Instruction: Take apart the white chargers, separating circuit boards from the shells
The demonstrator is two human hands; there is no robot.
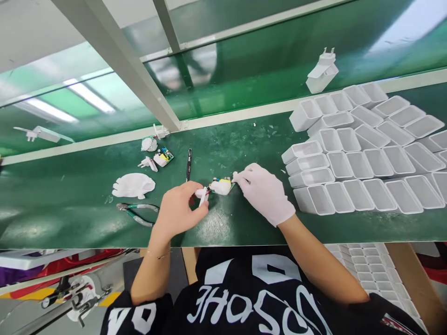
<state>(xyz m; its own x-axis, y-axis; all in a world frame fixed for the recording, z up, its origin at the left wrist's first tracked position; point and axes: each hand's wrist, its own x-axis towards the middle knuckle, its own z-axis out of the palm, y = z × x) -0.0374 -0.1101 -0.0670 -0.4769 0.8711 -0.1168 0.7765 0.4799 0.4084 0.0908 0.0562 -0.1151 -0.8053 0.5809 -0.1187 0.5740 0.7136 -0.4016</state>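
Observation:
Bare, my left hand (179, 207) pinches a white plug piece (203, 195) between thumb and fingers. Red wire shows between that piece and a small circuit board (221, 186) topped with white filler and yellow-wrapped parts. A white glove covers my right hand (266, 193), whose closed fingertips grip the board's right edge. Behind my left hand lies a black pen-like tool (189, 164). To the left are green-handled cutting pliers (138, 213) and a loose white glove (133, 185).
Two more boards with plugs, one wired board (163, 157) nearest, lie at the back left. Rows of open white housings (349, 165) cover the right side. A white adapter (321, 72) stands beyond the rail. A metal post (139, 79) rises behind the left half.

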